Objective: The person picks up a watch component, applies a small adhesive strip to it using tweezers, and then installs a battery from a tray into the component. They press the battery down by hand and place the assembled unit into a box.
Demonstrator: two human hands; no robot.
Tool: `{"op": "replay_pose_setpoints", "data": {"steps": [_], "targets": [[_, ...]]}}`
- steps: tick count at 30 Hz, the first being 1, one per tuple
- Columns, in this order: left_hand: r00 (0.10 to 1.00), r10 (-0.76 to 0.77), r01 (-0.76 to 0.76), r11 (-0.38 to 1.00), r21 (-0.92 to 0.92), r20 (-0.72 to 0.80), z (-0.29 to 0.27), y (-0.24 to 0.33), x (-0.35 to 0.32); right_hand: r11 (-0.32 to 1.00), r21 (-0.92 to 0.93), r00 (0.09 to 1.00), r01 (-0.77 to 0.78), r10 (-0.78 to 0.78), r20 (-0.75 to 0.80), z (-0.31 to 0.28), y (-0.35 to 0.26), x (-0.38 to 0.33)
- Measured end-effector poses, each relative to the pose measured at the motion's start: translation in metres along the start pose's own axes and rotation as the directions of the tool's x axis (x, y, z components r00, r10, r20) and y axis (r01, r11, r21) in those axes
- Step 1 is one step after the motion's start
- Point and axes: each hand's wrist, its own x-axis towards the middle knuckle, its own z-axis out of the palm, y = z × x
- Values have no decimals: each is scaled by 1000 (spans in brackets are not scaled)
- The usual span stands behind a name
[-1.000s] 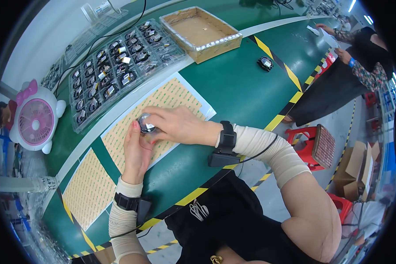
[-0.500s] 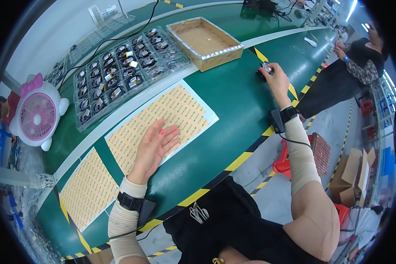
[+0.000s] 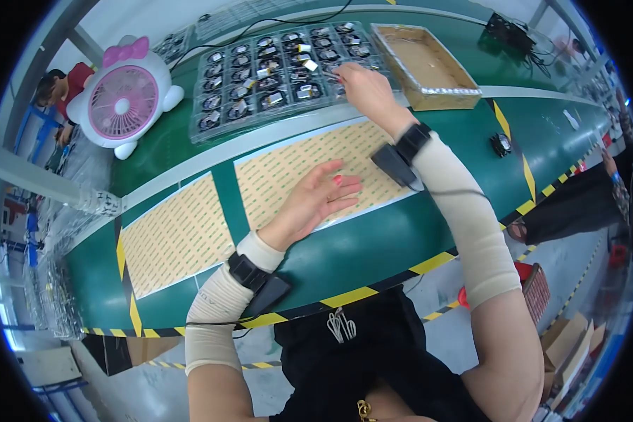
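A clear plastic compartment tray (image 3: 257, 122), filled with small round black-and-silver parts (image 3: 238, 108), some carrying white or yellow tabs, stands along the far side of the green-topped bench (image 3: 373, 250). The right hand (image 3: 369, 91) is over the tray's right-hand portion, its thumb and forefinger drawn close together at the compartments; whether they grip one of the parts I cannot tell. The left hand (image 3: 316, 199) is released, palm turned up and fingers loosely spread, with nothing in it. It is on the near side of the tray, over a large tan rectangular sheet with rows of green marks (image 3: 278, 179). A second, similar tan sheet (image 3: 179, 235) lies nearer than the tray and to its left. Just right of the tray stands a shallow, open brown box (image 3: 425, 62); farther right, a single round black device (image 3: 501, 145) sits on the bench. Left of the tray is a white-and-pink fan with a bow (image 3: 123, 107).
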Motion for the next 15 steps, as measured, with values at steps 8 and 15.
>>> {"op": "replay_pose_setpoints", "data": {"steps": [8,15], "targets": [[999,-41,40,997,-61,-17,1,1,-1,967,-249,972,-55,109,210,44,29,48],[1000,2,-4,995,-96,-18,-5,4,0,965,-259,966,-50,112,233,26,26,50]]}}
